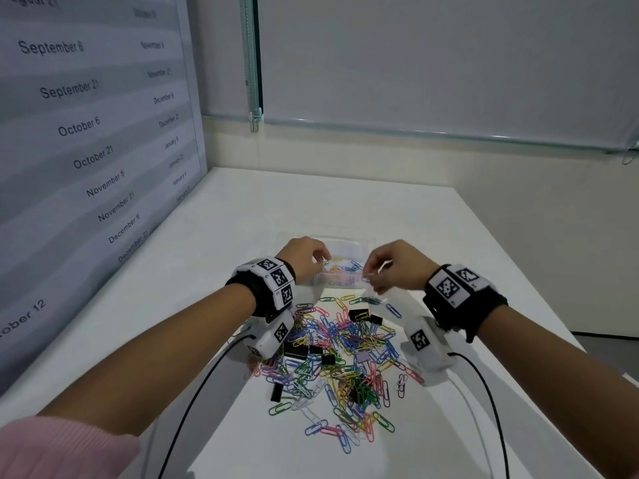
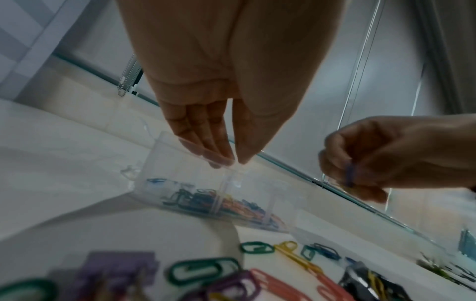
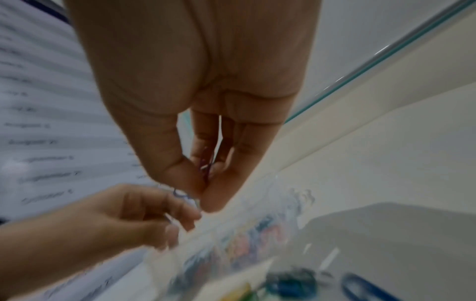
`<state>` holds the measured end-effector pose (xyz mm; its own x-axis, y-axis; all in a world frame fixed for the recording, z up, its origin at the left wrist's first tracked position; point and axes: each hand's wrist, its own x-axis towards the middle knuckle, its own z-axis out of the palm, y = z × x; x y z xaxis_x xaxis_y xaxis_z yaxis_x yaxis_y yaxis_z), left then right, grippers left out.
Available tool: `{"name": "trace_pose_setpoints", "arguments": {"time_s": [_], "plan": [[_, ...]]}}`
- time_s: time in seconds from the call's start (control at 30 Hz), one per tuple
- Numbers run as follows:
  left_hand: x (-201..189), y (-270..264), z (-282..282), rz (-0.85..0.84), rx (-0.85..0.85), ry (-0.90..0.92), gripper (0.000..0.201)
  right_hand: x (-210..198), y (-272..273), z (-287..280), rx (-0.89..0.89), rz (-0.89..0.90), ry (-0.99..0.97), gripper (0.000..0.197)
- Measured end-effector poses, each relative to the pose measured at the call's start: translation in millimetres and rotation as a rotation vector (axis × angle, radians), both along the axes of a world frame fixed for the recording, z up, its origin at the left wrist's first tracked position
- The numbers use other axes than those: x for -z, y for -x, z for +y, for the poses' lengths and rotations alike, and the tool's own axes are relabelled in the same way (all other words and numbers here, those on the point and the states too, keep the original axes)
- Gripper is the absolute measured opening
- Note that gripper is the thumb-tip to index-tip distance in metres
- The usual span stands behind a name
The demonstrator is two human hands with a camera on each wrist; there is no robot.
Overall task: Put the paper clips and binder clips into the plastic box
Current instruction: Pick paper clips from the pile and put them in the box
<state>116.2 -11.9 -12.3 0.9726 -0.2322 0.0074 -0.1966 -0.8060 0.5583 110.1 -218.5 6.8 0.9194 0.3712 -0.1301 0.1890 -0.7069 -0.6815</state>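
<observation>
Both hands hover over the box (image 1: 345,271) to drop clips: right hand (image 1: 390,267) pinches a paper clip (image 3: 206,163); left hand (image 1: 304,257) has fingertips together, its hold unclear.

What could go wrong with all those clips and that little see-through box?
The right hand only pinches its paper clip at the fingers' tips, so it might slip and miss the plastic box. The pile of clips looks tangled; lifting one could drag others off the table.
</observation>
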Motion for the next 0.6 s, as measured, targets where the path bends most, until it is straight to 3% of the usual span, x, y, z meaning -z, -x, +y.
{"name": "trace_pose_setpoints", "arguments": {"time_s": [0.13, 0.23, 0.33, 0.5, 0.6], "plan": [[2.6, 6.0, -3.3, 0.033, 0.108, -0.013, 0.024, -3.1, -19.3, 9.1, 0.152, -0.082, -0.121, 0.017], [3.1, 7.5, -6.4, 0.03, 0.132, -0.018, 0.025, 0.1, -26.9, 13.4, 0.209, -0.135, -0.105, 0.013], [-1.0, 13.6, -9.2, 0.036, 0.176, -0.013, 0.022, 5.2, -28.9, 14.0, 0.185, -0.147, -0.04, 0.018], [-5.9, 22.3, -5.6, 0.001, 0.17, 0.039, 0.031, 7.5, -20.6, 9.0, 0.111, -0.167, 0.02, 0.027], [-13.6, 30.8, -1.3, -0.026, 0.171, 0.047, 0.027, 2.2, -7.1, 2.2, 0.068, -0.198, 0.041, 0.022]]}}
